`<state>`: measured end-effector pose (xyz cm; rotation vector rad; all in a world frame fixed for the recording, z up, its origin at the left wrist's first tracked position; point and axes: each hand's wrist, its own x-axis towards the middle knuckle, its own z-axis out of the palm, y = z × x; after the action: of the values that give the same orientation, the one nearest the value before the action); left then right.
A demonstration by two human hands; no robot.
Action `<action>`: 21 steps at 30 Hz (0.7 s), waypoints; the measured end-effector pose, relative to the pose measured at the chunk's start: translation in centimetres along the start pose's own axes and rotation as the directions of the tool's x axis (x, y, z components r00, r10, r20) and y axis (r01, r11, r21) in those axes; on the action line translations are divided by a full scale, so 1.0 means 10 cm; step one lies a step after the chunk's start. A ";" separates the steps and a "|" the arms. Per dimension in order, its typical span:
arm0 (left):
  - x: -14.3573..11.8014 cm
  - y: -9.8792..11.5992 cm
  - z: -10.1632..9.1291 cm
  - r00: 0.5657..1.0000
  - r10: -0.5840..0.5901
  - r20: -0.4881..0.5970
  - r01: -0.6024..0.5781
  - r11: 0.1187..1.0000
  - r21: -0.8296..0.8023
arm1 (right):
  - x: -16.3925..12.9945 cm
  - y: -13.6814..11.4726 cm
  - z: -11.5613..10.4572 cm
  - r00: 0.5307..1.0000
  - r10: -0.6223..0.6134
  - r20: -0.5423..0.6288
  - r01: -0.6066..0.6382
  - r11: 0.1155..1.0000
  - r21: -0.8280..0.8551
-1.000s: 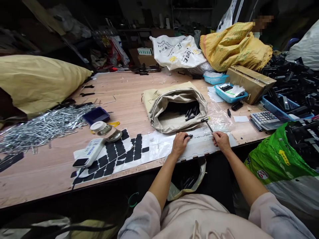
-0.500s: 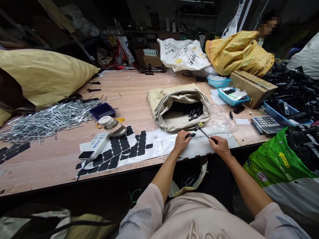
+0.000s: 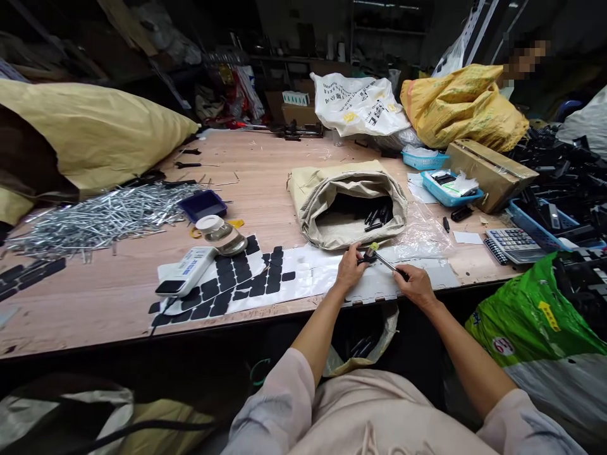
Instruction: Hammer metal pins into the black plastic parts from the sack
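My left hand [image 3: 351, 268] is closed on a small black part [image 3: 365, 259] just above the pale board [image 3: 379, 284] at the table's front edge. From the right, my right hand [image 3: 414, 285] grips the dark handle of a small hammer [image 3: 387, 263]. The hammer has a metal shaft and a yellow-green end, which meets or overlaps the black part; contact cannot be told. Right behind both hands lies a beige sack [image 3: 303, 218], its rolled mouth facing me. Several slim black pieces [image 3: 378, 217] rest inside it.
Metal rods [image 3: 118, 215] are heaped at left, near a blue tray [image 3: 203, 205], a glass jar [image 3: 222, 235] and a white device [image 3: 187, 273]. Black stickers [image 3: 239, 270] lie at centre left. A calculator [image 3: 515, 245] and a green bag [image 3: 535, 309] stand right. Another person sits behind.
The hammer's yellow-green end has come left and down to the black part in my left hand. My right hand has shifted slightly left. The whole view has moved a little.
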<state>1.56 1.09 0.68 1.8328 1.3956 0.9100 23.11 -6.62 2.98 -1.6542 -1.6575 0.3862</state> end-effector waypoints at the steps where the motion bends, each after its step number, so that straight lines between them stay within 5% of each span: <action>1: 0.00 0.00 0.00 1.000 -0.002 0.000 0.002 1.000 -0.001 | 0.00 0.01 0.00 1.000 0.016 -0.005 -0.016 1.000 0.017; 6: 0.03 -0.02 0.00 0.997 0.050 0.058 -0.055 0.995 0.089 | 0.08 0.15 -0.09 0.974 0.225 -0.023 -0.216 0.956 0.197; 12: -0.09 0.09 -0.10 0.987 0.157 0.041 -0.160 0.984 0.080 | 0.17 0.32 -0.12 0.873 0.487 0.025 -0.422 0.729 0.539; 17: -0.92 0.11 -0.18 0.901 0.430 0.064 -0.432 0.901 0.038 | 0.17 0.34 -0.10 0.882 0.466 0.068 -0.414 0.698 0.585; 21: -1.55 0.05 -0.13 0.901 0.417 0.121 -0.429 0.896 0.111 | 0.15 0.33 -0.09 0.888 0.453 0.072 -0.409 0.711 0.571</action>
<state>-2.21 -13.94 -0.37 2.3085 1.0349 0.9405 26.31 -5.01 1.77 -1.5323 -0.9287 0.9488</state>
